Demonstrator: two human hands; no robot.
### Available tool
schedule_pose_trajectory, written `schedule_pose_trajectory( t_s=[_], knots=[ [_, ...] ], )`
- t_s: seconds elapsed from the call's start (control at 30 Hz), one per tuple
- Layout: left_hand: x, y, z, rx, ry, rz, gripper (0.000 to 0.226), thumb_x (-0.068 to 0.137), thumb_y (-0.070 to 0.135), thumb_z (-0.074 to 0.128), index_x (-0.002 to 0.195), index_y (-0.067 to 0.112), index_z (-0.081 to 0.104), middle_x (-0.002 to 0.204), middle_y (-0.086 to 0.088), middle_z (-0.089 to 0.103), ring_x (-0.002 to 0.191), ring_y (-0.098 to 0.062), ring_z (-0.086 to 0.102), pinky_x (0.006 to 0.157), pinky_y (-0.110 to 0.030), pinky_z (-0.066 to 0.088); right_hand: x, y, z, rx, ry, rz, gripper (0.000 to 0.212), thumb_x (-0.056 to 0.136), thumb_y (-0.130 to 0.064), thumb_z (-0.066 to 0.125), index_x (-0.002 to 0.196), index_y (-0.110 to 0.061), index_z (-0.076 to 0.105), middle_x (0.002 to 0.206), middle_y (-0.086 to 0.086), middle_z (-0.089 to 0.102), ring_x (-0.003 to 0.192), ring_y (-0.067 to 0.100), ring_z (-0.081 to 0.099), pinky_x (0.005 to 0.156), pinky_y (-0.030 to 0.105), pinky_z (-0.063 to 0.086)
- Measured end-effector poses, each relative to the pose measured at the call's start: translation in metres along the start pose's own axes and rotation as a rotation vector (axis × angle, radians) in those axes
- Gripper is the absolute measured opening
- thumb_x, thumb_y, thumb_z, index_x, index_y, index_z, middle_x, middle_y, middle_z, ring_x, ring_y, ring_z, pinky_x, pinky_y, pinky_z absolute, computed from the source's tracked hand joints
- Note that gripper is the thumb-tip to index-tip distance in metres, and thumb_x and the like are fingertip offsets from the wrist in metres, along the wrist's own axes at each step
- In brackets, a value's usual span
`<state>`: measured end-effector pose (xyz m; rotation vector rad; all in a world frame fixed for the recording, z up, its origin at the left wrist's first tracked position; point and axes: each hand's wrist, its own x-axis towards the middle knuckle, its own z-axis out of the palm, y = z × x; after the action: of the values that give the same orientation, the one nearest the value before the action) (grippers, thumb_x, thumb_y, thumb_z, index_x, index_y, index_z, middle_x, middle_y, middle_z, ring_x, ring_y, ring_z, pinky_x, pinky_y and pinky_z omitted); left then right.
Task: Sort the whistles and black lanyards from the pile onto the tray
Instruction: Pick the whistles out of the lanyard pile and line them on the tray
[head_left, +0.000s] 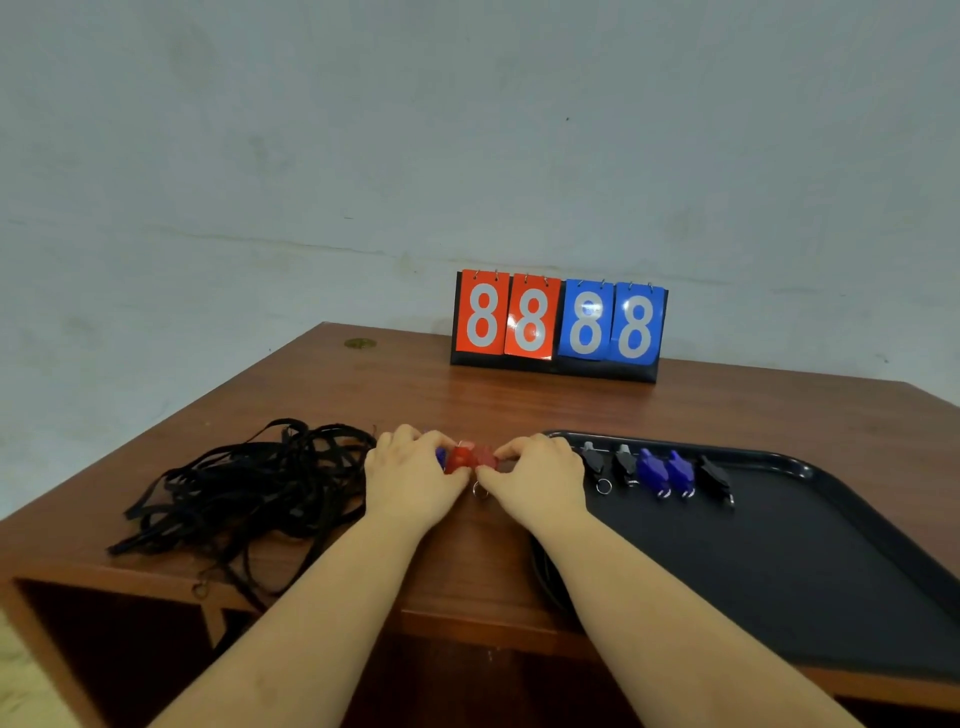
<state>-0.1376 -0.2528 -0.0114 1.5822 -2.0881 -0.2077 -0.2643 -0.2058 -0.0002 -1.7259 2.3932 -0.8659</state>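
Observation:
Two red whistles (471, 458) lie on the wooden table between my hands. My left hand (410, 480) curls around their left side, with a bit of a blue whistle (440, 456) showing under its fingers. My right hand (535, 480) pinches the right red whistle, and a metal ring (480, 489) hangs below it. On the black tray (789, 561) at the right, a row holds two black whistles (608, 462), two blue whistles (667, 470) and one more black whistle (714, 475). A tangled heap of black lanyards (249, 493) lies to the left.
A flip scoreboard (558, 325) reading 8888 in red and blue stands at the table's far edge against the wall. Some lanyard ends hang over the table's near edge (218, 587). The tray's left rim sits just under my right forearm.

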Motion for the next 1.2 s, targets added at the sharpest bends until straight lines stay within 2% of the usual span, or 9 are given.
schedule_pose_trajectory(
  t_s=[0.13,0.23,0.3,0.4,0.67,0.8,0.93,1.1,1.2],
  knots=[
    [-0.002,0.0,-0.004,-0.136,0.038,-0.022,0.036,0.083,0.052,0.058,0.11,0.029,0.061,0.107,0.005,0.06,0.108,-0.018,0.05,0.099,-0.036,0.037,-0.002,0.001,-0.003,0.061,0.039,0.0,0.035,0.079,-0.048,0.062,0.105,-0.026,0.067,0.109,-0.005,0.067,0.117,0.018,0.047,0.103,0.035,0.034],
    [-0.005,-0.001,-0.006,-0.286,-0.001,-0.014,0.031,0.083,0.044,0.062,0.11,0.028,0.063,0.093,0.009,0.062,0.095,-0.012,0.057,0.09,-0.033,0.047,-0.001,0.005,-0.001,0.158,0.06,0.032,0.034,0.077,-0.047,0.064,0.103,-0.025,0.067,0.099,-0.006,0.07,0.111,0.016,0.054,0.103,0.036,0.037],
    [-0.005,0.0,-0.006,-0.29,-0.047,0.007,0.036,0.084,0.039,0.06,0.119,0.029,0.058,0.094,0.009,0.062,0.092,-0.011,0.058,0.086,-0.03,0.05,0.0,0.007,0.0,0.204,0.058,0.055,0.034,0.076,-0.047,0.064,0.102,-0.025,0.067,0.097,-0.006,0.069,0.109,0.016,0.057,0.102,0.038,0.039],
    [-0.003,-0.001,-0.004,-0.266,-0.092,0.044,0.043,0.088,0.035,0.055,0.131,0.031,0.048,0.097,0.009,0.06,0.096,-0.012,0.057,0.089,-0.032,0.05,0.001,0.008,-0.001,0.234,0.062,0.07,0.034,0.077,-0.046,0.064,0.102,-0.025,0.066,0.097,-0.007,0.069,0.109,0.015,0.057,0.102,0.039,0.039],
    [-0.002,0.0,-0.003,-0.089,-0.052,-0.002,0.035,0.087,0.05,0.051,0.112,0.029,0.064,0.114,0.001,0.057,0.103,-0.017,0.053,0.093,-0.035,0.045,0.001,0.011,-0.002,0.248,0.071,0.07,0.032,0.078,-0.045,0.065,0.102,-0.024,0.066,0.099,-0.007,0.069,0.109,0.015,0.056,0.102,0.04,0.039],
    [-0.003,0.001,-0.005,-0.127,-0.074,-0.004,0.041,0.082,0.052,0.057,0.115,0.028,0.06,0.11,0.003,0.058,0.101,-0.015,0.055,0.094,-0.036,0.045,0.001,0.011,-0.002,0.253,0.049,0.071,0.033,0.079,-0.045,0.064,0.104,-0.024,0.065,0.097,-0.007,0.068,0.11,0.015,0.056,0.102,0.041,0.04],
    [-0.004,0.002,-0.007,-0.188,-0.098,-0.03,0.032,0.082,0.047,0.062,0.108,0.028,0.062,0.105,0.006,0.063,0.096,-0.011,0.057,0.093,-0.034,0.047,0.002,0.011,-0.003,0.25,0.056,0.062,0.031,0.078,-0.045,0.065,0.102,-0.025,0.066,0.094,-0.008,0.068,0.109,0.015,0.056,0.101,0.04,0.04],
    [-0.002,-0.001,-0.006,-0.332,-0.07,-0.085,0.03,0.08,0.042,0.066,0.106,0.027,0.06,0.094,0.011,0.062,0.087,-0.006,0.056,0.077,-0.025,0.046,0.001,0.011,-0.003,0.261,0.08,0.047,0.031,0.077,-0.044,0.066,0.102,-0.026,0.066,0.097,-0.007,0.069,0.109,0.015,0.056,0.102,0.04,0.039],
    [-0.004,0.0,-0.008,-0.412,-0.048,-0.091,0.028,0.079,0.037,0.065,0.104,0.028,0.057,0.095,0.009,0.061,0.086,-0.008,0.056,0.076,-0.026,0.048,0.0,0.004,-0.011,0.235,0.119,0.017,0.033,0.081,-0.043,0.064,0.108,-0.025,0.065,0.105,-0.007,0.068,0.113,0.014,0.051,0.104,0.037,0.035]
  ],
)
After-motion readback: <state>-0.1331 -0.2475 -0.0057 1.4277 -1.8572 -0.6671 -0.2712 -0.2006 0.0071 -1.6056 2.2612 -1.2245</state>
